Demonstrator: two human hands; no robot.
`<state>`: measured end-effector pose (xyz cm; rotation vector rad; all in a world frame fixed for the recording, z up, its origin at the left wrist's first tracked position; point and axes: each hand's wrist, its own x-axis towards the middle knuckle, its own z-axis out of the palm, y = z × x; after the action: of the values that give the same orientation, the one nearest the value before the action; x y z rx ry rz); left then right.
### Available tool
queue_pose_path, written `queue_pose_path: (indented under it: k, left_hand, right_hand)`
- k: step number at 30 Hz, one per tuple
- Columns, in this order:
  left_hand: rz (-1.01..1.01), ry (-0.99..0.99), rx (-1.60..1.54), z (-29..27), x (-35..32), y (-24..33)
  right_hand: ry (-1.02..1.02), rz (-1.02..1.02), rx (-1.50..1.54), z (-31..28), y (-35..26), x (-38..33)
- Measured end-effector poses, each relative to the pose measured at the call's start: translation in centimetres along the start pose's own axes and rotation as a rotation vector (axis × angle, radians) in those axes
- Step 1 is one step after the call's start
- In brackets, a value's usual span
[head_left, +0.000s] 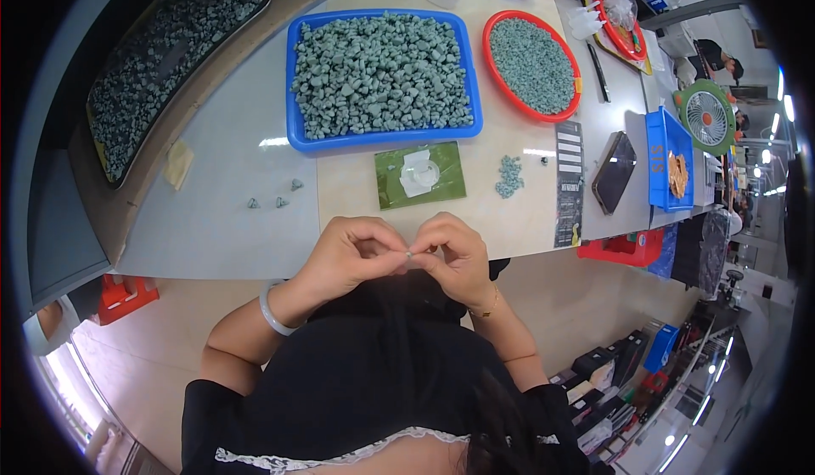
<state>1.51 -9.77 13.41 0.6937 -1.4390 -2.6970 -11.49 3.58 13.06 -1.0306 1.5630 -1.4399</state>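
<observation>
At the table's near edge my left hand [367, 252] and my right hand [450, 256] meet, thumbs and fingers pinched together. Between the fingertips is a tiny greenish-grey piece [409, 255], mostly covered, so its exact kind does not show. Just beyond lies a green mat [390, 188] with a round whitish patch of adhesive or paper [419, 174] on it. To the right of the mat is a small pile of pale green pieces [509, 178]. A few grey-green lumps [283, 202] sit on the left of the table.
A blue tray [382, 141] heaped with grey-green pieces stands at the back, beside a red round tray [532, 113] of smaller ones. A dark phone [614, 174], a blue bin [662, 127] and a green fan [705, 117] are on the right. A dark tray [174, 84] is at left.
</observation>
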Motion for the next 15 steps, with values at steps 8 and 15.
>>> queue_pose_path:
  k: [8, 15]
  left_hand:
    - [-0.101, -0.029, -0.078, -0.6, -0.1, -0.1]
    - [-0.131, 0.072, -0.158, -1.1, -0.8, -0.1]
  right_hand:
    - [0.075, -0.368, -0.373, 0.3, 0.5, 0.5]
    - [0.131, -0.317, -0.496, 0.5, -0.1, 2.2]
